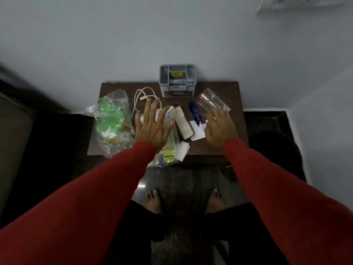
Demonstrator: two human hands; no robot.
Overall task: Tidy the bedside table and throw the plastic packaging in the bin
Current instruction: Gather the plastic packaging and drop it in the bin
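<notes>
the left hand hovers spread wide over a clear plastic packet, gripping nothing; the right hand hangs loosely open beside a glass. both are above the bedside table.

Left hand: we see it spread above the yellow-labelled plastic packaging.
Right hand: fingers loose over the counter, near a clear glass.
</notes>
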